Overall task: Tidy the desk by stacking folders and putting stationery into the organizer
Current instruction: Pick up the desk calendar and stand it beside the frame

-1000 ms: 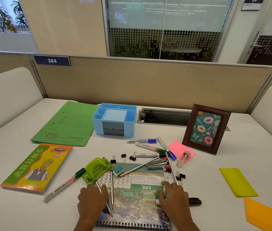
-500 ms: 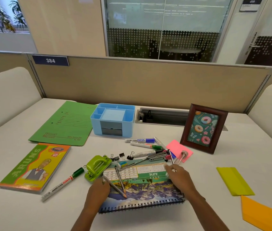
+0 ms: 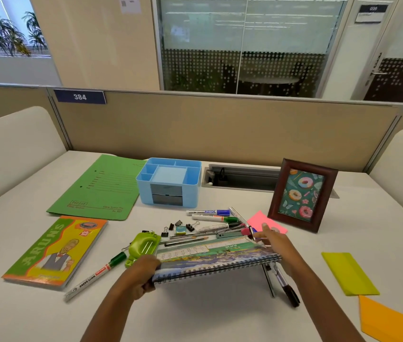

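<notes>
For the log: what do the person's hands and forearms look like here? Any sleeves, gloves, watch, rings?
Both forearms are bare as far as the frame shows, with no sleeve edge in view. The left hand and right hand wear no gloves. No watch or bracelet shows on either wrist. No ring is visible, though several fingers are hidden, so that is not certain.

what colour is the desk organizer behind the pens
Light blue, with a grey drawer front; the organizer shows clearly in the head view.
</notes>
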A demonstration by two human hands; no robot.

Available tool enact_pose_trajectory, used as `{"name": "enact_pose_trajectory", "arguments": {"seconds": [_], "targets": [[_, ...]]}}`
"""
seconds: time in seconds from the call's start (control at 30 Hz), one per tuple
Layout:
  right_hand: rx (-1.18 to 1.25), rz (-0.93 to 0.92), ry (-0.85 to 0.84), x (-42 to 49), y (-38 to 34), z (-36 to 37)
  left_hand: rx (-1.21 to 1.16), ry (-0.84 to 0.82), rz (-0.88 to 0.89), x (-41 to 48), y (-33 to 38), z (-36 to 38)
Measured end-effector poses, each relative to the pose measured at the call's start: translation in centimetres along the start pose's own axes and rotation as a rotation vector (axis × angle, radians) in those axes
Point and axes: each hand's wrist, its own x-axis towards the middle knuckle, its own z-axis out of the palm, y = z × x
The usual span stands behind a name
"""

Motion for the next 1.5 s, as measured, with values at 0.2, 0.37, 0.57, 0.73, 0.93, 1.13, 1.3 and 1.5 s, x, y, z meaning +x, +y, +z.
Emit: {"name": "enact_pose_trajectory", "arguments": {"seconds": [0.2, 0.37, 0.57, 0.73, 0.93, 1.13, 1.3, 1.5], "targets": [[0.291, -0.026, -0.002, -0.8, 0.4, 0.3, -0.321, -0.124, -0.05, -1.1, 1.3, -1.4], [0.261, -0.095, 0.061, -1.5, 0.6, 1.0, -0.578, -0.151, -0.071, -1.8, 2.3, -1.7], [0.258, -0.254, 0.137, -3.6, -2.3, 1.4, -0.776, -0.177, -0.1, -2.2, 3.7, -1.9], [0.123, -0.46, 0.102, -3.8, -2.5, 1.0, -0.764, -0.206, -0.089, -1.6, 3.7, -2.3], [0.017, -0.487, 0.146, -2.4, -2.3, 1.9, -0.419, -0.129, 0.005, -0.3, 3.5, -2.4], [0.036, -0.486, 0.211, -1.1, -2.6, 2.9, 0.117, 0.293, 0.348, -0.2, 2.8, -0.2], [0.089, -0.505, 0.239, -0.9, -1.4, 3.4, 0.144, 0.394, 0.603, 2.3, -0.7, 0.5], [0.105, -0.467, 0.208, -1.7, 2.4, 4.5, 0.143, 0.454, 0.627, 5.1, -3.7, 1.0]]}}
